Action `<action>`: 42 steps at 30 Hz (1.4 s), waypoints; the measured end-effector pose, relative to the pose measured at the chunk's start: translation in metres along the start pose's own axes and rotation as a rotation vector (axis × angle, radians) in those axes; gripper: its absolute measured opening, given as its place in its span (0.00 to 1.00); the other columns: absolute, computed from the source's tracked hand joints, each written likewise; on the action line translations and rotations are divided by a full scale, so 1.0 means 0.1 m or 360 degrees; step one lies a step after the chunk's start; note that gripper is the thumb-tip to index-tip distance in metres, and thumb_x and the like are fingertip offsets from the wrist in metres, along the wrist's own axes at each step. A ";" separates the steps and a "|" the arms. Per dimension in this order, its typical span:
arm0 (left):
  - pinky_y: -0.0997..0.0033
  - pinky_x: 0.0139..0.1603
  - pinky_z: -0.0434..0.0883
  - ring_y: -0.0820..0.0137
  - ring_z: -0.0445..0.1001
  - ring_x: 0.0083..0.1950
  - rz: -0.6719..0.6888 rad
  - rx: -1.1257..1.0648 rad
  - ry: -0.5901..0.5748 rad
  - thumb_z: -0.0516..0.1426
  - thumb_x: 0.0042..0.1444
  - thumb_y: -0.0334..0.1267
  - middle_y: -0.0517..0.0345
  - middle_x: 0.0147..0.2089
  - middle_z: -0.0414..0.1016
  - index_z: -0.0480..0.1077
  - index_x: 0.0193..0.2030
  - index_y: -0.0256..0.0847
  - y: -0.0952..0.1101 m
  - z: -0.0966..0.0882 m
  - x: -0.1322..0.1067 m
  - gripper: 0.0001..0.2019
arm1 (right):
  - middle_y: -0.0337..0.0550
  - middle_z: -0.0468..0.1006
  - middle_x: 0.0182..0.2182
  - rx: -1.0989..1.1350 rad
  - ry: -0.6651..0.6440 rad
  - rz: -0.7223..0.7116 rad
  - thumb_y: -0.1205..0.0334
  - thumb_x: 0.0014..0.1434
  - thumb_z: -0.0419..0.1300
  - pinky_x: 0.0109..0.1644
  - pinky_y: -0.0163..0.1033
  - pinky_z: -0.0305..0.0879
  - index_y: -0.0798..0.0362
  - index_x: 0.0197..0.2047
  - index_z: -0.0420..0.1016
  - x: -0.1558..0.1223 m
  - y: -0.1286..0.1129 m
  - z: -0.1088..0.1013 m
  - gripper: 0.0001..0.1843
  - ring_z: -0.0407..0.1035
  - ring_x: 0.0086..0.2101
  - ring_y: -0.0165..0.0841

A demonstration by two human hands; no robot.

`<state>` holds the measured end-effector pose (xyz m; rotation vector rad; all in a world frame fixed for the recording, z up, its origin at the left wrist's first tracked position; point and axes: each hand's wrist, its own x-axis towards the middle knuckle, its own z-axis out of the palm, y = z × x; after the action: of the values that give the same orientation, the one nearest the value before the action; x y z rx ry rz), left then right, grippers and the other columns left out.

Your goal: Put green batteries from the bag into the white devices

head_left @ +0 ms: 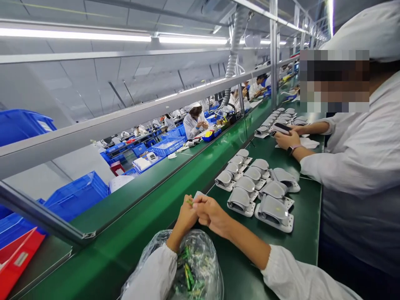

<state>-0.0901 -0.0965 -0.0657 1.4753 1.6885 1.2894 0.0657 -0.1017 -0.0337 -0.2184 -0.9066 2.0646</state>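
Note:
My left hand point(186, 216) and my right hand point(213, 212) meet above the green bench, both closed. A small yellow-green piece point(190, 202) shows at the fingertips between them, too small to name surely. Behind the fingers the edge of a pale grey-white object point(199, 194) sticks out, mostly hidden; my left fingers are around it or beside it, I cannot tell which. Under my left wrist stands a clear plastic bag point(215, 266) with green and gold batteries point(188, 276) and crumpled clear wrap inside.
Rows of white devices with rolled grey cuffs point(272, 210) lie right of my hands. Past them a co-worker's hands point(289, 139) hold a dark-topped device. A green conveyor belt point(134, 216) runs along the left. Blue crates point(78, 196), a red bin point(20, 262) and a metal frame point(37, 216) stand beyond.

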 end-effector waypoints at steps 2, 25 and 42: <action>0.68 0.36 0.65 0.68 0.67 0.34 -0.0058 0.0000 0.0010 0.71 0.40 0.38 0.62 0.34 0.69 0.62 0.37 0.45 -0.06 -0.05 -0.13 0.23 | 0.30 0.73 0.27 0.0151 0.0106 -0.0001 0.54 0.47 0.79 0.20 0.28 0.38 0.52 0.35 0.66 0.02 -0.06 -0.05 0.26 0.39 0.18 0.17; 0.60 0.55 0.73 0.60 0.76 0.54 0.0021 -0.0239 -0.0179 0.75 0.32 0.35 0.47 0.59 0.70 0.60 0.59 0.44 -0.21 -0.02 -0.24 0.46 | 0.41 0.81 0.35 -0.0328 0.0761 -0.0412 0.50 0.46 0.75 0.20 0.32 0.40 0.52 0.39 0.69 0.20 0.01 -0.47 0.25 0.44 0.17 0.18; 0.59 0.56 0.78 0.57 0.79 0.57 -0.0156 -0.0728 0.0201 0.76 0.43 0.47 0.43 0.61 0.76 0.63 0.64 0.42 -0.37 -0.05 -0.08 0.44 | 0.44 0.84 0.38 -0.1278 0.0538 -0.0602 0.49 0.62 0.66 0.35 0.37 0.67 0.51 0.47 0.72 0.16 0.01 -0.53 0.17 0.74 0.31 0.32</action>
<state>-0.1081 -0.1033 -0.0992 1.0497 1.3946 1.6093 0.0790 -0.0620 -0.0696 -0.7330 -1.3906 1.1874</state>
